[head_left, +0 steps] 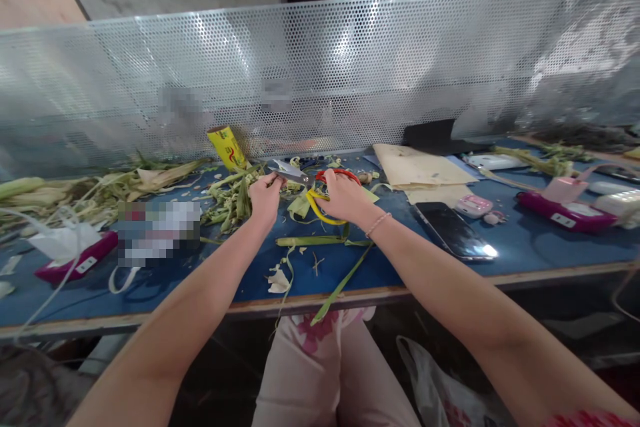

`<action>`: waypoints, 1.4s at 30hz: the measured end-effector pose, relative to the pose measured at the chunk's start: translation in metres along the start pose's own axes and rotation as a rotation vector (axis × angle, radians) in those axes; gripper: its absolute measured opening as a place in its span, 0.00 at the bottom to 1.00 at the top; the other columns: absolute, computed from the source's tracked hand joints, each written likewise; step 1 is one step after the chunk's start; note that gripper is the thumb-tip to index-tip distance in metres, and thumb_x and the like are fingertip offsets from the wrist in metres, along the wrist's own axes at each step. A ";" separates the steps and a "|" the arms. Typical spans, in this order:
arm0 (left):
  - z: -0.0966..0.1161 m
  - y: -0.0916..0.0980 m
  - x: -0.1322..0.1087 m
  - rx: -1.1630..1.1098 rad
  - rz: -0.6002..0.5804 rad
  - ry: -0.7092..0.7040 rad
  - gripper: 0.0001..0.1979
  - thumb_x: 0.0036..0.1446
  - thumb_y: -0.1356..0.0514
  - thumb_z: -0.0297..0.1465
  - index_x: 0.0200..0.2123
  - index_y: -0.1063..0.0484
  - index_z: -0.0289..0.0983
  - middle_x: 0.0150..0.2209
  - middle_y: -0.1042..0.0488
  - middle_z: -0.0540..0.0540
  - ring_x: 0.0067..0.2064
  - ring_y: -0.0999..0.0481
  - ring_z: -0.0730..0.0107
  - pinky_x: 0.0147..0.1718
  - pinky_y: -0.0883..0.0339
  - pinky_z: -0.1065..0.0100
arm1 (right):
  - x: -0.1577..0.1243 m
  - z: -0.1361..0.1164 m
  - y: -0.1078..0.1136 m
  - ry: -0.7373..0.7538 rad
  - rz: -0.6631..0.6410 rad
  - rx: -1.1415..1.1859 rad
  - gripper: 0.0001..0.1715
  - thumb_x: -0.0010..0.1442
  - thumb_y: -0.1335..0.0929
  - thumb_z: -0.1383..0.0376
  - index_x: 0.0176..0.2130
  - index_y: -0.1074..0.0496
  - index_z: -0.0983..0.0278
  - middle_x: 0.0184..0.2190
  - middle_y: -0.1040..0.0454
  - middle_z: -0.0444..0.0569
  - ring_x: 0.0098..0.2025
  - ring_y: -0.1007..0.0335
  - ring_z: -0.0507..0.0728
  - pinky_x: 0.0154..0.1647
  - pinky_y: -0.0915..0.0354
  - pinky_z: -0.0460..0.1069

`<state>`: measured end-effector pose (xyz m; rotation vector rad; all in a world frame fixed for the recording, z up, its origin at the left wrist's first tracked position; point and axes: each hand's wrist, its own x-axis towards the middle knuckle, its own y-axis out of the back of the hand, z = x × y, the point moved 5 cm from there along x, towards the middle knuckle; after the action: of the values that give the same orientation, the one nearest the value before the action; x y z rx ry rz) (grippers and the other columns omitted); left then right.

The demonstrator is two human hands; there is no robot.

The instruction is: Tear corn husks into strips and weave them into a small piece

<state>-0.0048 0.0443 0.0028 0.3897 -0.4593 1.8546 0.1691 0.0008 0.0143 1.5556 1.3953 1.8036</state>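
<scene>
My right hand (pixel 345 197) grips a pair of scissors (pixel 293 173) with one red and one yellow handle loop; the metal blades point left. My left hand (pixel 265 197) is closed in a pinch right at the blade tips, holding something small and green that I cannot make out. Both hands hover over the blue tabletop (pixel 400 260), just right of a heap of green leaf trimmings (pixel 233 197). A long green leaf strip (pixel 313 240) lies on the table below my hands.
A black phone (pixel 453 230) lies right of my right hand, beside brown paper sheets (pixel 420 170). Corn husks (pixel 75 193) pile up at the left. Pink devices (pixel 567 210) sit right and left. A yellow packet (pixel 227 147) leans against the perforated metal screen (pixel 320 73).
</scene>
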 end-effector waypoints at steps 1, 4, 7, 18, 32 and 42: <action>-0.001 -0.001 -0.001 -0.028 0.001 0.015 0.07 0.41 0.41 0.28 0.26 0.24 0.33 0.23 0.27 0.50 0.27 0.29 0.74 0.35 0.34 0.69 | 0.000 0.000 0.000 -0.001 0.001 0.003 0.22 0.55 0.38 0.54 0.42 0.44 0.68 0.39 0.30 0.62 0.44 0.34 0.65 0.39 0.39 0.55; -0.004 -0.004 -0.002 -0.140 0.016 0.076 0.06 0.40 0.39 0.27 0.25 0.25 0.33 0.24 0.26 0.49 0.28 0.29 0.74 0.36 0.34 0.68 | 0.000 0.000 0.000 -0.003 0.006 0.012 0.22 0.55 0.38 0.54 0.43 0.44 0.68 0.40 0.30 0.61 0.43 0.34 0.65 0.39 0.39 0.54; -0.003 -0.007 -0.004 -0.212 0.025 0.118 0.05 0.40 0.39 0.26 0.24 0.25 0.33 0.23 0.26 0.49 0.28 0.29 0.74 0.37 0.34 0.67 | 0.000 0.000 0.000 0.005 0.000 0.015 0.22 0.56 0.38 0.55 0.43 0.44 0.69 0.40 0.30 0.61 0.44 0.35 0.65 0.38 0.39 0.53; 0.004 -0.014 -0.013 -0.365 -0.021 0.230 0.04 0.40 0.41 0.22 0.21 0.26 0.33 0.23 0.27 0.50 0.26 0.30 0.77 0.39 0.35 0.67 | 0.002 0.002 -0.004 0.015 -0.015 0.017 0.19 0.58 0.40 0.59 0.44 0.43 0.70 0.39 0.30 0.61 0.45 0.34 0.63 0.38 0.40 0.51; 0.003 -0.010 -0.009 -0.383 -0.034 0.323 0.07 0.41 0.42 0.18 0.25 0.33 0.33 0.22 0.30 0.50 0.30 0.26 0.75 0.42 0.34 0.65 | 0.009 0.040 -0.008 -0.293 0.027 0.416 0.09 0.57 0.42 0.63 0.38 0.45 0.64 0.32 0.30 0.55 0.31 0.34 0.58 0.31 0.40 0.51; 0.004 -0.014 -0.011 -0.413 -0.178 0.431 0.09 0.42 0.42 0.19 0.27 0.37 0.37 0.26 0.30 0.52 0.31 0.27 0.77 0.36 0.33 0.70 | 0.009 0.053 -0.017 -0.491 0.036 0.942 0.18 0.50 0.36 0.52 0.31 0.46 0.61 0.23 0.37 0.41 0.25 0.39 0.51 0.26 0.40 0.47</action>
<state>0.0123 0.0372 0.0031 -0.2389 -0.4763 1.5632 0.2085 0.0377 -0.0008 2.2361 2.0545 0.6322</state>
